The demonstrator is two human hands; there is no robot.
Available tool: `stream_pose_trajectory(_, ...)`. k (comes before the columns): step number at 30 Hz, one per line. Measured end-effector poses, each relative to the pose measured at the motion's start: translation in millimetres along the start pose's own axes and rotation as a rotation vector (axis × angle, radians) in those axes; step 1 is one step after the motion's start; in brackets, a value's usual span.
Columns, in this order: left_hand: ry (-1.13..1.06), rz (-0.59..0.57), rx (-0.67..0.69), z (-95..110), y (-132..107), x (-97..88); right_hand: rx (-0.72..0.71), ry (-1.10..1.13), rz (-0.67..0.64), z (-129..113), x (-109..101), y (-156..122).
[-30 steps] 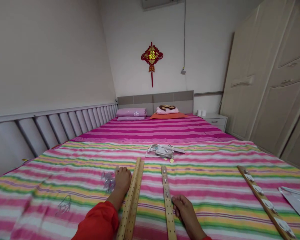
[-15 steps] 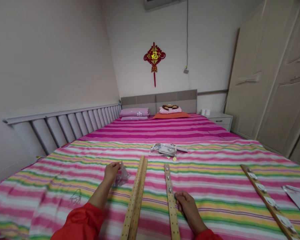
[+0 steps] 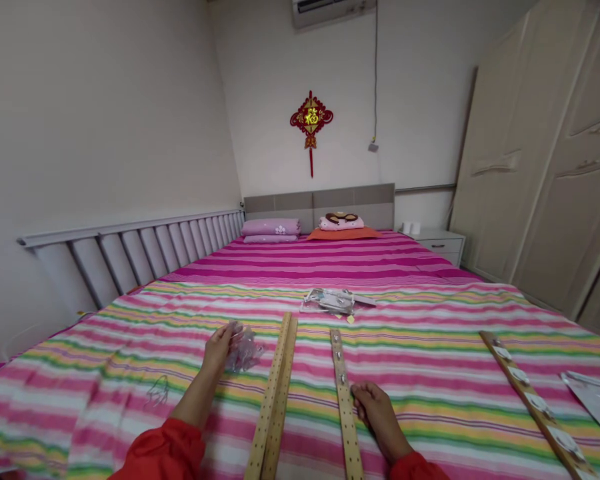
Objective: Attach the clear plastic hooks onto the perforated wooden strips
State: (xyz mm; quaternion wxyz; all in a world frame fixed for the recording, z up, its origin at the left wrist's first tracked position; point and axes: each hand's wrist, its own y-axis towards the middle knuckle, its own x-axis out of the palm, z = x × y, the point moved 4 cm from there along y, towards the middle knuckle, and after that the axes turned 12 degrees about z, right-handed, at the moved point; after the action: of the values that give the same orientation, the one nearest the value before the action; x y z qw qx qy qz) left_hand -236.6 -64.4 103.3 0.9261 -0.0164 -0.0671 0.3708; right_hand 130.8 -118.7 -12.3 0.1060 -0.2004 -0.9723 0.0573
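Observation:
My left hand (image 3: 219, 345) is closed on a crumpled clear plastic bag (image 3: 243, 349) and holds it just above the striped bedspread (image 3: 430, 347). Beside it to the right lies a pair of perforated wooden strips (image 3: 277, 393), laid side by side. My right hand (image 3: 374, 410) is curled with its fingertips pressed on the edge of a single wooden strip with metal clips (image 3: 344, 393). Both sleeves are red.
A third wooden strip with white clips (image 3: 535, 403) lies at the right, next to a silver sheet (image 3: 597, 400). A pile of clear packets (image 3: 333, 301) sits mid-bed. A small wire piece (image 3: 157, 392) lies at the left. Pillows, a nightstand and a wardrobe stand beyond.
My left hand moved left off the paired strips, took up the clear plastic bag and lifted it. My right hand stayed on the single strip.

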Motion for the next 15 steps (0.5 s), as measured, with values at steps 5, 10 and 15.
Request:
stream_pose_trajectory(5, -0.308, -0.058, -0.172, 7, -16, 2.1, -0.002, 0.006, 0.001, -1, 0, -1)
stream_pose_trajectory(10, -0.422, -0.221, -0.443, -1, -67, 12.3, 0.021, 0.025, 0.0, -5, 0, -4)
stream_pose_trajectory(15, -0.23, -0.312, -0.58, -28, -142, 17.1, -0.003, 0.064, 0.051, -13, -7, -12)
